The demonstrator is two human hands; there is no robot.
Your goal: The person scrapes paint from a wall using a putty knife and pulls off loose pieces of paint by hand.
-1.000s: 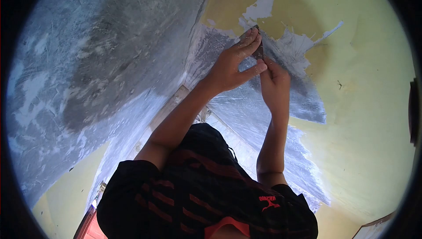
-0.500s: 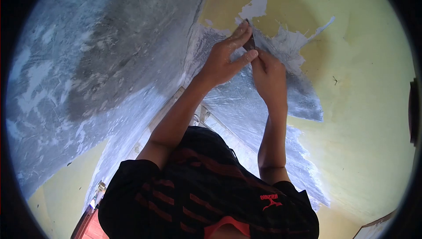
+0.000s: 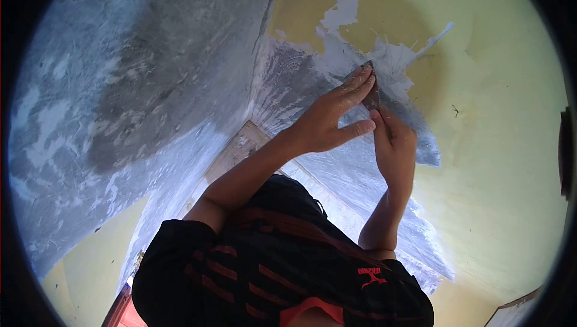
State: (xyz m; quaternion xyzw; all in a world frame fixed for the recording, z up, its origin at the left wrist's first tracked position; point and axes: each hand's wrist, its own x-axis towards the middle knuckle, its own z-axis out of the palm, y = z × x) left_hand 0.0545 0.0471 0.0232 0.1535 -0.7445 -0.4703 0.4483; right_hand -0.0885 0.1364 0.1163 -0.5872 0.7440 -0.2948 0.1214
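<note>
My right hand (image 3: 395, 140) is closed round the near end of a dark, narrow scraper (image 3: 374, 95); its handle is hidden in the fist. The blade lies against the wall's grey, stripped patch (image 3: 324, 174). My left hand (image 3: 330, 116) rests with stretched fingers on the blade near its tip, thumb spread towards my right hand. Pale dust coats the left fingertips. Beyond the blade, a jagged whitish area (image 3: 390, 56) borders the yellow-green paint (image 3: 493, 116).
To the left, a second wall face (image 3: 144, 86), grey and scuffed, meets this one at a corner. A ledge (image 3: 234, 149) runs below the corner. A dark-edged object (image 3: 565, 152) shows at the far right, and something red (image 3: 126, 309) at the lower left.
Both hands have moved right and towards my body along the wall, bringing the scraper with them. More of the whitish area above the blade is uncovered.
</note>
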